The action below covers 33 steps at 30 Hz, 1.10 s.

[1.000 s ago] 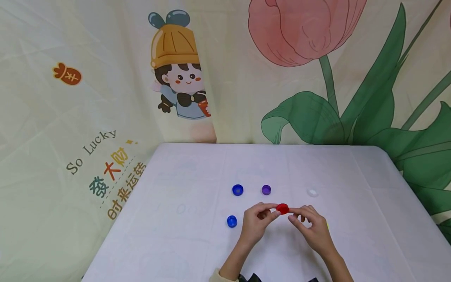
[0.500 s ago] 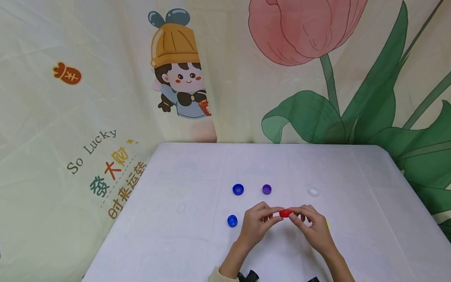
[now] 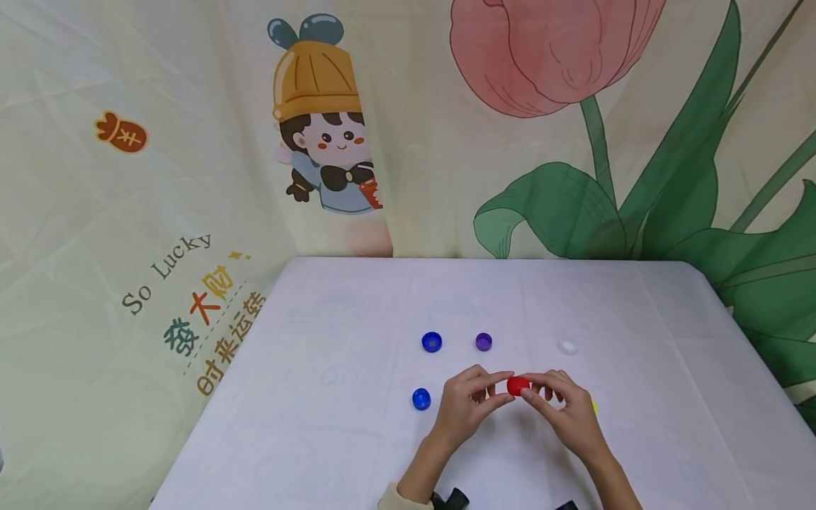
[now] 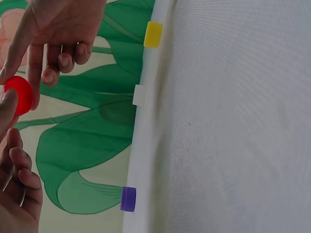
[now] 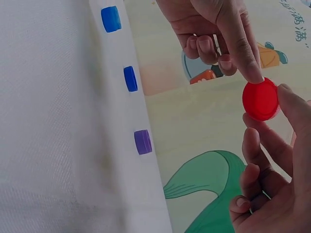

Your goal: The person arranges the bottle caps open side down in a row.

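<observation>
A red bottle cap (image 3: pixel 518 386) is held up above the white table between the two hands. My right hand (image 3: pixel 569 414) pinches its rim with thumb and index finger on opposite sides, as the right wrist view shows. From the other side, the thumb and index fingertips of my left hand (image 3: pixel 460 405) hold the cap at its left edge. The remaining fingers of both hands curl loosely away from it. In the right wrist view the cap (image 5: pixel 261 99) turns a round face to the camera; in the left wrist view the left thumb partly covers it.
Left of the hands lie two blue caps (image 3: pixel 421 399) (image 3: pixel 431 342), one behind the other. Beyond the hands sit a purple cap (image 3: pixel 484 342) and a whitish translucent cap (image 3: pixel 567 346). A yellow cap (image 4: pixel 153 34) is mostly hidden behind the right hand in the head view. A printed curtain (image 3: pixel 433 177) hangs behind the table.
The red cap has moved slightly right and down and has been turned between the fingers. The right thumb has closed onto it, and the left fingertips have shifted along its edge.
</observation>
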Tool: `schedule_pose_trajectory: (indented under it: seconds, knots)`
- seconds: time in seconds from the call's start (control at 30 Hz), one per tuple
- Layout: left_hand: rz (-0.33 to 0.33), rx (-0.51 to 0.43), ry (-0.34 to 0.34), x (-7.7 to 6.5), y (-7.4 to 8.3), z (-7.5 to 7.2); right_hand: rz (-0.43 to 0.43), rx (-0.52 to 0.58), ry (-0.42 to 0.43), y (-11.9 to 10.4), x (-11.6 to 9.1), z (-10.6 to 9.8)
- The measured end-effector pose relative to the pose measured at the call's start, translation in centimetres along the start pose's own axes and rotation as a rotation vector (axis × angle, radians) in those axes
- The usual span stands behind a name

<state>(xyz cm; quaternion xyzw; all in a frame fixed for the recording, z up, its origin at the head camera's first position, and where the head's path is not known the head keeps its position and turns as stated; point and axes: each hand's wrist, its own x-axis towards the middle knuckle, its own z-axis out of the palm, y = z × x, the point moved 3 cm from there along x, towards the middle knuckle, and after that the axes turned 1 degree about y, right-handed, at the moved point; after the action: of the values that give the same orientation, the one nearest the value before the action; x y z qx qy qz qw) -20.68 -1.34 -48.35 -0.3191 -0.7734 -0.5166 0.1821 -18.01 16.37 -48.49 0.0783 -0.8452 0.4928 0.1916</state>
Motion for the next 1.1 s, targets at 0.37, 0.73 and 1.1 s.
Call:
schedule_pose_trajectory:
  seconds: [0.37,0.73,1.1]
  knots:
    - [-0.017,-0.017,0.007,0.1,-0.2,0.1,-0.088,0.036,0.01,-2.9,0.0,-0.6]
    - [-0.016,-0.046,0.025,-0.2,-0.8,0.7,-0.113,0.051,0.022,1.3,-0.3,0.4]
    - [-0.142,0.025,-0.049,-1.1,-3.0,1.6,-0.029,-0.105,-0.016,2.4,-0.4,1.3]
